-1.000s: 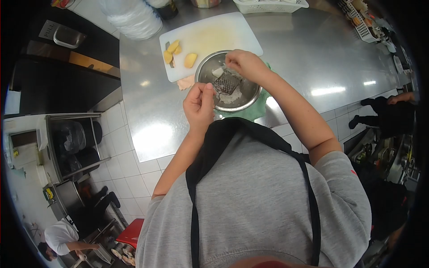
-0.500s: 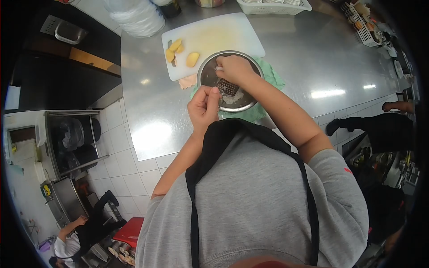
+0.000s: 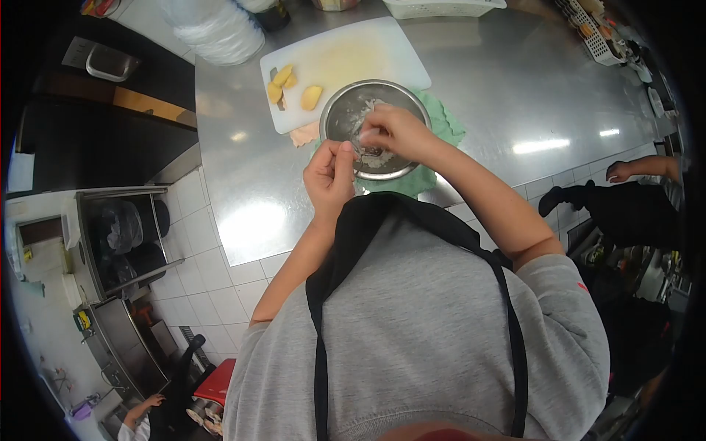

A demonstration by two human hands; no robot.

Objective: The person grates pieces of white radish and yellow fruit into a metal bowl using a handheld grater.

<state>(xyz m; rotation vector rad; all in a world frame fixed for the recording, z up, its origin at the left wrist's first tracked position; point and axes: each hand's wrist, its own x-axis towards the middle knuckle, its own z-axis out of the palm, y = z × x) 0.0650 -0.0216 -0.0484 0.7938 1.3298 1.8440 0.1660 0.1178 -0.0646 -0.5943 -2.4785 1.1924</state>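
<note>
A metal bowl [image 3: 329, 112] sits partly on a green cloth [image 3: 443, 121], with pale shreds inside. My left hand [image 3: 329, 176] is closed at the bowl's near-left rim, pinching the end of a small grater [image 3: 376, 151] that lies in the bowl. Over the grater my right hand [image 3: 397, 132] is bent with its fingers together; it hides most of the grater and whatever is under the fingers. Left of the bowl, a yellow peeled piece [image 3: 312, 97] lies on the white cutting board [image 3: 353, 55], and several more yellow pieces [image 3: 276, 90] lie near its handle slot.
Wrapped plastic stacks [image 3: 213, 33] stand at the back left of the steel table [image 3: 500, 88]. A white basket [image 3: 441, 9] is at the back, another basket [image 3: 599, 40] at the far right. Other people are at the lower left and at the right edge.
My right hand has moved down from the bowl's upper part onto the grater, covering more of it. My left hand keeps its place. The people at both sides have shifted.
</note>
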